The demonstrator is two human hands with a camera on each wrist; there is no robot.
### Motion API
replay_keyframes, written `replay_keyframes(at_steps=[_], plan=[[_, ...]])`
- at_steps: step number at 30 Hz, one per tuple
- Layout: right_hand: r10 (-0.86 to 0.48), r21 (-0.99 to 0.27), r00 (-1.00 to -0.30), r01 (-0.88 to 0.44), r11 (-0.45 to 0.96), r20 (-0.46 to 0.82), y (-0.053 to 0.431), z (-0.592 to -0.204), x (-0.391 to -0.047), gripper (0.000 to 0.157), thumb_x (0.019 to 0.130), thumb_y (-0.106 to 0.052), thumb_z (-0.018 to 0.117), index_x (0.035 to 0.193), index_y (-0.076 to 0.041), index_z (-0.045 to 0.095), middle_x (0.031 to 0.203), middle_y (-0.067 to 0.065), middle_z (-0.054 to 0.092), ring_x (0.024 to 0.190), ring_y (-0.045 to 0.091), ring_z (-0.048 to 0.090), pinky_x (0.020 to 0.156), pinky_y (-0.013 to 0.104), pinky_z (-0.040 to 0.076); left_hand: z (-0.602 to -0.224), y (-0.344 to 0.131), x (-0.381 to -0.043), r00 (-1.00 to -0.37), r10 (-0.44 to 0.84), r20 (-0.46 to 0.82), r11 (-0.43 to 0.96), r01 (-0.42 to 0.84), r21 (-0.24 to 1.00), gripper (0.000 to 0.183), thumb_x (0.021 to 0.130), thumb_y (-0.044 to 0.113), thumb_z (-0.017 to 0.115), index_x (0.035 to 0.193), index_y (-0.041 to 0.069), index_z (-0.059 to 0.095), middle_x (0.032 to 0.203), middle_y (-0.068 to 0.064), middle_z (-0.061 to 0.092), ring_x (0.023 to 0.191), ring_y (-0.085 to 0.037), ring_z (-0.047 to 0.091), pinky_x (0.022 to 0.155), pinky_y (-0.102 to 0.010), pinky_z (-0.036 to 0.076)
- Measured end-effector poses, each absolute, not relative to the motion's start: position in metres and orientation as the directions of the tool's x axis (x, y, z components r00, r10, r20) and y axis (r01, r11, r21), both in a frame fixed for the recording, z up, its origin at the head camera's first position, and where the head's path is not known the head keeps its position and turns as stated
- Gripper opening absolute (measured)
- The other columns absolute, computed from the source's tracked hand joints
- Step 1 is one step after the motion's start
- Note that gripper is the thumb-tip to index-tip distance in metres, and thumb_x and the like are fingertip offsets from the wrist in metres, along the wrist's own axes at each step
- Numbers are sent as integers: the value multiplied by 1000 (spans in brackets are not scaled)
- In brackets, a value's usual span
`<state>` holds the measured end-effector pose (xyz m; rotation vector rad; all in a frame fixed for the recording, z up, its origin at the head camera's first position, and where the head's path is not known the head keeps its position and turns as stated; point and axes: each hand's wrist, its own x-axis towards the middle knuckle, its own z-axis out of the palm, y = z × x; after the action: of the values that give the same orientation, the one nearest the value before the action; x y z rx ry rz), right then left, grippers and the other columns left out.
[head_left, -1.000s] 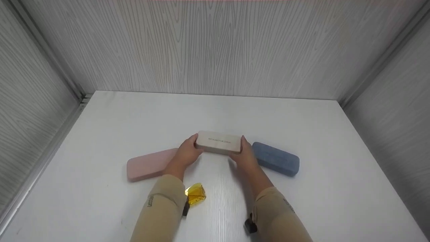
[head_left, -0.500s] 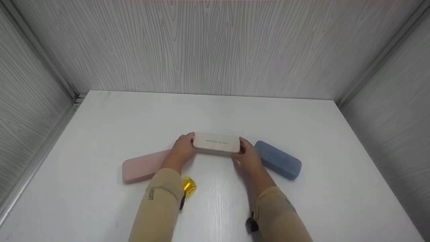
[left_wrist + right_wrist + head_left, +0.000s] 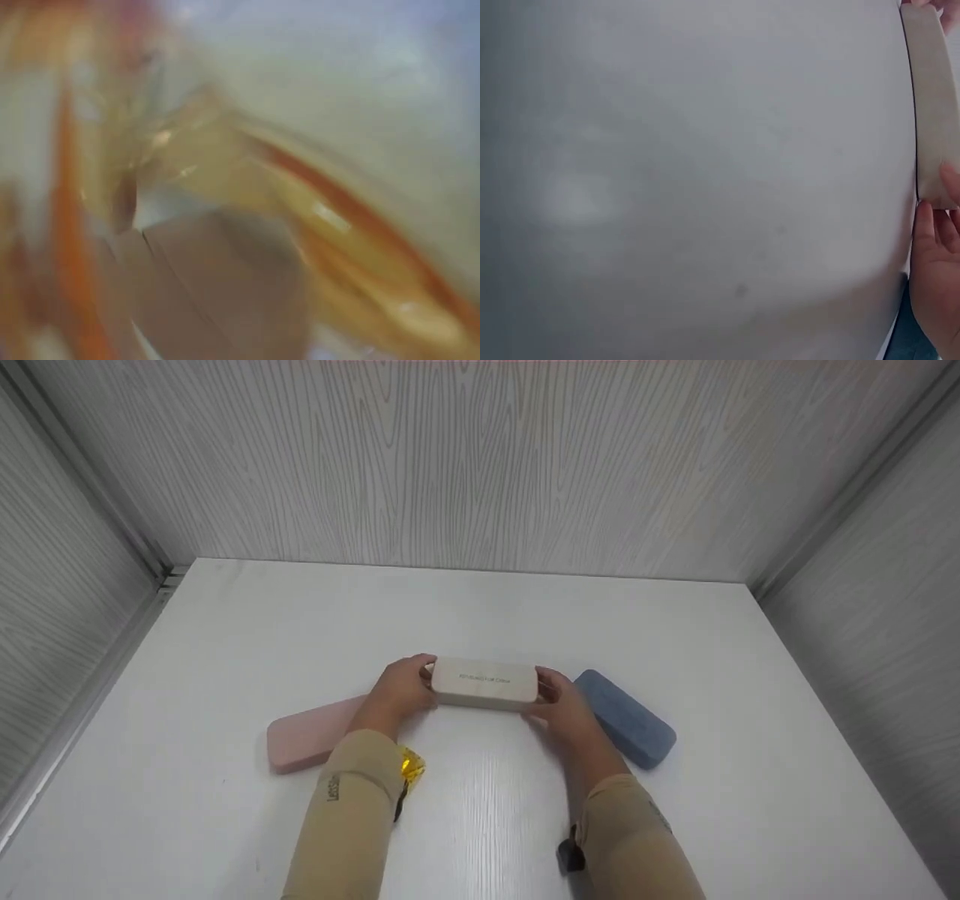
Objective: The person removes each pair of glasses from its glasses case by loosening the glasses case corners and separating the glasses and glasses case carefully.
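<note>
On the white table (image 3: 465, 615), the blue case (image 3: 630, 724) has turned steeper, right of the cream case (image 3: 484, 682).
The pink case (image 3: 307, 736) lies left of the cream case, whose opposite ends the left hand (image 3: 397, 690) and right hand (image 3: 564, 709) grip; that hold seems undisturbed.

The left hand (image 3: 399, 688) partly hides the pink case (image 3: 311, 733).

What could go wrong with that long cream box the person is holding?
The long, rounded cream box might slip if the left hand or right hand loosens, since they grip only its ends. The right hand could bump the blue, oblong case beside it. The left beige cloth sleeve might brush the shiny yellow piece it partly hides.
</note>
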<state>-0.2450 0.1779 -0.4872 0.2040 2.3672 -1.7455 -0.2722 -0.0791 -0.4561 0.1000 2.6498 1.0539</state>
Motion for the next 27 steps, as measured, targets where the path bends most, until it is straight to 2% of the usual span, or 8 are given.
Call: replay_keyframes(at_steps=[11,20,27], plan=[[-14,-925,-967,238,295,-254,185,-486,-241,66,71,-11,76,128,-28,48,128,-9,50,125,12,40,107,38,29,-451,-79,-269,-945,192,-263,694,-59,717,64,72,2,73,129,15,47,114,-8,56,103,-22,53,96,-39,41],[-43,-930,-967,227,287,-249,192,-486,-240,61,70,-16,77,124,-27,51,126,-6,51,122,14,44,105,39,32,-455,-84,-269,-932,227,-284,570,-110,814,64,71,3,75,128,12,48,127,-3,52,116,-19,50,99,-35,40],[-38,-923,-971,214,319,-238,193,-478,-238,60,71,-13,76,124,-27,51,126,-6,51,119,14,47,103,40,35,-455,-87,-267,-928,238,-286,518,-127,846,60,72,1,73,126,14,50,126,-1,52,113,-18,52,95,-36,43]])
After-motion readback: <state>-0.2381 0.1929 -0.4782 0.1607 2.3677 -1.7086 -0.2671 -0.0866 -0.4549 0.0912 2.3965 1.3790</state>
